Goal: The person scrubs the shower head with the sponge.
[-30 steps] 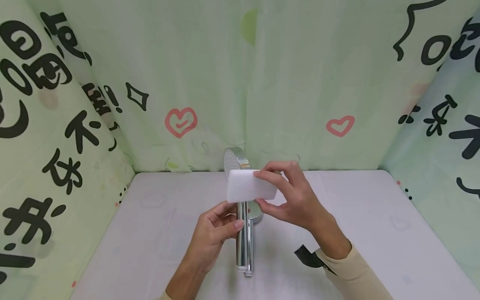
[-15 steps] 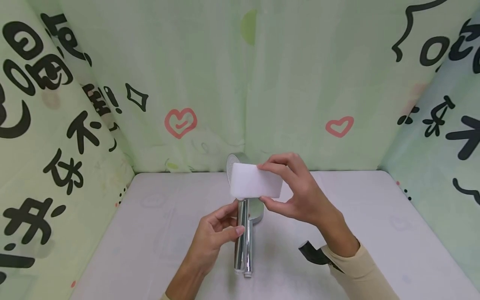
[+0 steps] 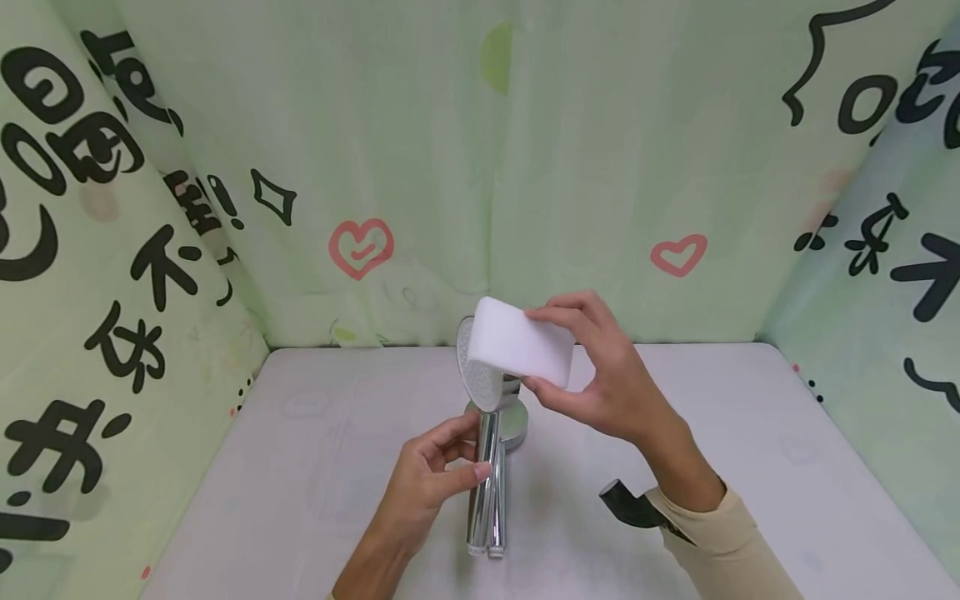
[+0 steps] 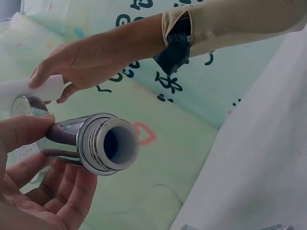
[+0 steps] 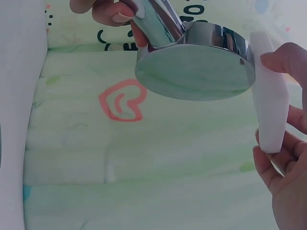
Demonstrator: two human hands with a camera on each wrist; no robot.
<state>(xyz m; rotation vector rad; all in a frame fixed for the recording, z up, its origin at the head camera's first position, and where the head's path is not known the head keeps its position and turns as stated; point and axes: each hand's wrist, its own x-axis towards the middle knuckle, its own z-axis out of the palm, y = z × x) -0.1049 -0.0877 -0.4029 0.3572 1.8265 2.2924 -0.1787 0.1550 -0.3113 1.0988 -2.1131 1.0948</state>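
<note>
My left hand [image 3: 438,475] holds a chrome shower head [image 3: 482,392] by its handle, thumb in front and fingers behind. The shower head is raised off the table, its spray face turned left. Between the thumb and fingers of my right hand [image 3: 611,379] is a white sponge block [image 3: 521,342], tilted and partly covering the shower head in the head view. From the right wrist view, the sponge [image 5: 271,103] touches the side rim of the shower head [image 5: 196,72]. The handle's threaded, hollow end [image 4: 93,148] faces the left wrist camera.
A second chrome shower head [image 3: 515,427] lies on the white tabletop [image 3: 315,492], just behind the held one. Pale green printed curtains [image 3: 405,150] enclose the table's back and sides. A black strap [image 3: 630,506] sits at the right sleeve cuff.
My right hand has moved up and slightly right with the sponge, which has tilted. The shower head has turned a little, showing more of its spray face. My left hand keeps its grip.
</note>
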